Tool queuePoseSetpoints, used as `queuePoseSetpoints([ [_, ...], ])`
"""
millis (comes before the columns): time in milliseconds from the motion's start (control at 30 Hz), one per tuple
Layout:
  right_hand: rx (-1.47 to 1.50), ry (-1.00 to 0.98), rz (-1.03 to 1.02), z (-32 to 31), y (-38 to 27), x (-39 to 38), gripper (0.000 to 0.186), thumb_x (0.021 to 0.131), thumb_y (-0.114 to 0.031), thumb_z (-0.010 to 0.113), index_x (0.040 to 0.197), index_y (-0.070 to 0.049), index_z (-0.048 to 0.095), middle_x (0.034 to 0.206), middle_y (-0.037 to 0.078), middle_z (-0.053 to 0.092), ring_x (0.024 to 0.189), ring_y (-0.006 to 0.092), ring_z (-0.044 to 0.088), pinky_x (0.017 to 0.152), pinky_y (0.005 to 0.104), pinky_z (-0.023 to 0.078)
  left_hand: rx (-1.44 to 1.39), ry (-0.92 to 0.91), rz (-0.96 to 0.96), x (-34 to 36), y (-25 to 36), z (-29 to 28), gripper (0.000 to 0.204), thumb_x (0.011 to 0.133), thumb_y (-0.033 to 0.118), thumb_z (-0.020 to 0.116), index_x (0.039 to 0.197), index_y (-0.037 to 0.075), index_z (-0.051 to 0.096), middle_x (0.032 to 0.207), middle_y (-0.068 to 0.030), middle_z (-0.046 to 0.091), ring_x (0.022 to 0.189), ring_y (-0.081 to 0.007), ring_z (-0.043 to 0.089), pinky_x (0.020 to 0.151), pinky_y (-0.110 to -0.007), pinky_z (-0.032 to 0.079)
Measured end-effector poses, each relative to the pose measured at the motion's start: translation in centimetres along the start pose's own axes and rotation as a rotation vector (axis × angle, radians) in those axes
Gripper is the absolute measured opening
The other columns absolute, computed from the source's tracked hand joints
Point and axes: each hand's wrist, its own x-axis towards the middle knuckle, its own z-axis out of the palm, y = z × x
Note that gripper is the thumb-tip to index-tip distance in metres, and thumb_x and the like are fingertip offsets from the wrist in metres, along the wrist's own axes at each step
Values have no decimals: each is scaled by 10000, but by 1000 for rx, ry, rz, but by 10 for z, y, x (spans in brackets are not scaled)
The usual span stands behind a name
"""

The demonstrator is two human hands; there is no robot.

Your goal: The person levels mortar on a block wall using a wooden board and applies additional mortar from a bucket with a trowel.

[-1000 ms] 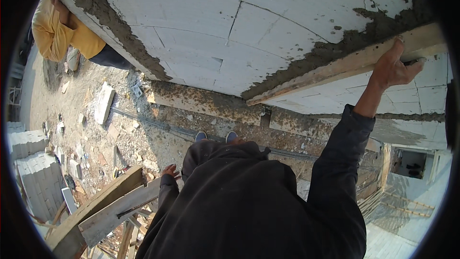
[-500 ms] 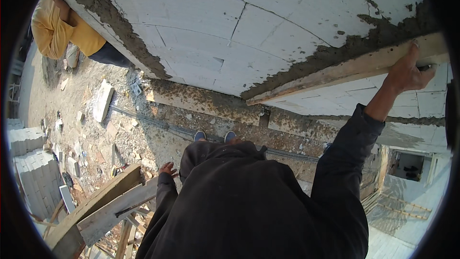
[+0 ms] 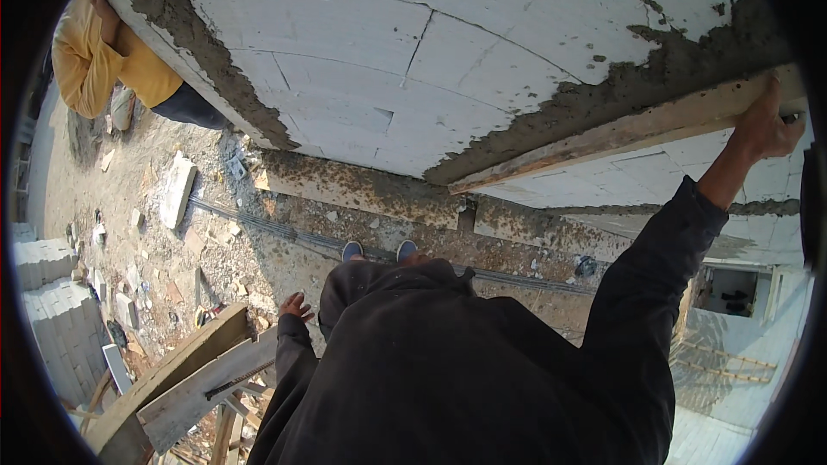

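Observation:
On the right, my right hand (image 3: 762, 116) grips a long wooden board (image 3: 620, 129) that lies along the edge of the block wall (image 3: 327, 34), beside a ragged band of wet grey mortar (image 3: 543, 112). My left hand (image 3: 295, 307) is down by my left side with its fingers apart and nothing in it, near some rough timber planks (image 3: 198, 387).
A person in a yellow top (image 3: 151, 69) works at the wall's left end. Below lie rubble, a white slab (image 3: 178, 190), grey pipes (image 3: 284, 224) and my shoes (image 3: 351, 251). Stacked white blocks (image 3: 52, 327) stand at left; a bamboo frame (image 3: 719, 366) is at lower right.
My right hand and arm have moved right, still gripping the board, whose right part sits slightly lower in the picture than a second ago. My left hand has moved slightly left, away from my body.

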Motion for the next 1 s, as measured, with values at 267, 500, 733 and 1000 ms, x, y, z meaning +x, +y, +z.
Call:
queuePoseSetpoints([
  [267,148,-8,-3,13,-49,-140,711,825,-243,778,1375,112,499,1167,214,667,976,302,696,827,380,584,71,-15,-60,-3,-9,2,511,981,318,676,1442,156,530,1457,-91,556,1069,-309,656,820,-539,594],
  [500,-124,56,-59,4,-21,-65,850,792,-383,804,1381,152,506,1232,250,662,1021,343,701,873,420,573,19,-34,38,12,16,-9,554,952,281,731,1452,168,523,1452,-76,559,1132,-370,628,771,-578,617],
  [733,-187,-19,50,-3,16,21,875,750,-392,844,1325,197,545,1183,280,682,1024,351,704,872,405,584,37,-26,-47,6,-10,-16,604,934,299,739,1479,172,510,1448,-77,566,1155,-387,619,778,-573,614],
  [1000,88,-68,-39,16,-64,-155,713,866,-214,747,1428,98,439,1239,247,635,1013,306,688,834,386,587,99,-43,-61,-1,-8,-15,577,931,300,741,1452,160,537,1410,-72,594,1145,-376,626,751,-563,612],
])
